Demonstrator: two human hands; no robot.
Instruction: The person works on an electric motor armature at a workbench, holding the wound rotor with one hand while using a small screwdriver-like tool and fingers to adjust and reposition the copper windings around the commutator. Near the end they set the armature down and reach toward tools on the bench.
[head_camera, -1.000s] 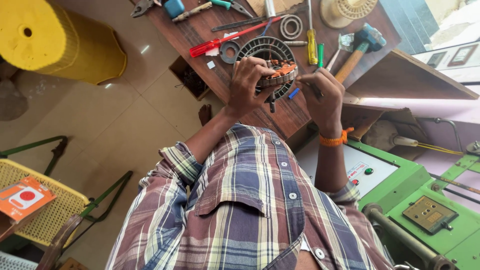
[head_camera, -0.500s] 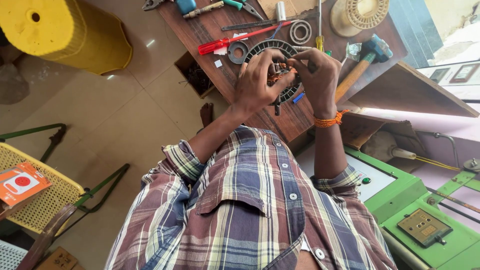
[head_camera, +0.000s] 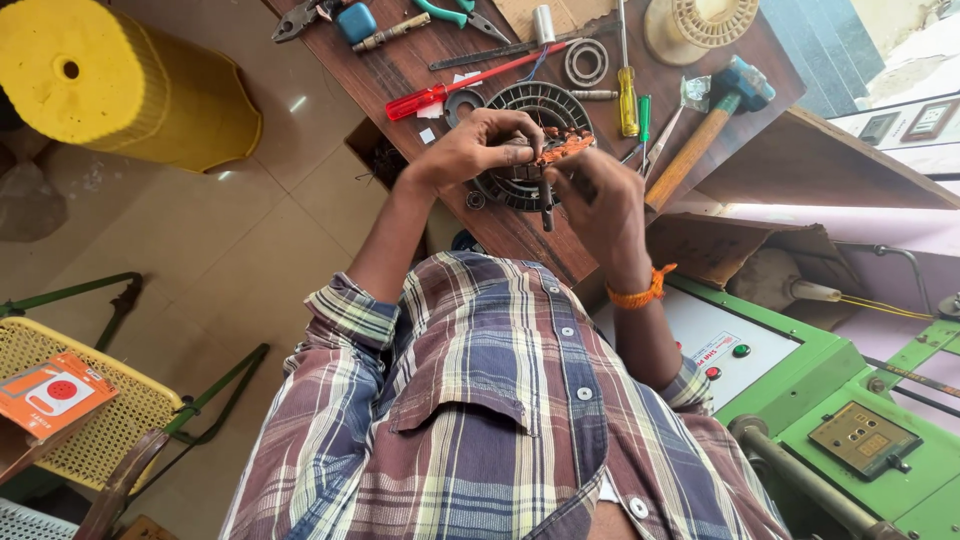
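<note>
Left hand, right hand pinching coppery winding, ribbed round stator

Tiled floor, wood bench, yellow chair

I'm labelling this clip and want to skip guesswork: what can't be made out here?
Head view only:
- Ring-shaped motor part: its near side is hidden by both hands.
- Left hand and right hand: the grip on the small copper-coloured piece is too small to read.
- Pliers: cut off by the top edge.
- Green machine: cut off at right and bottom edges.
</note>
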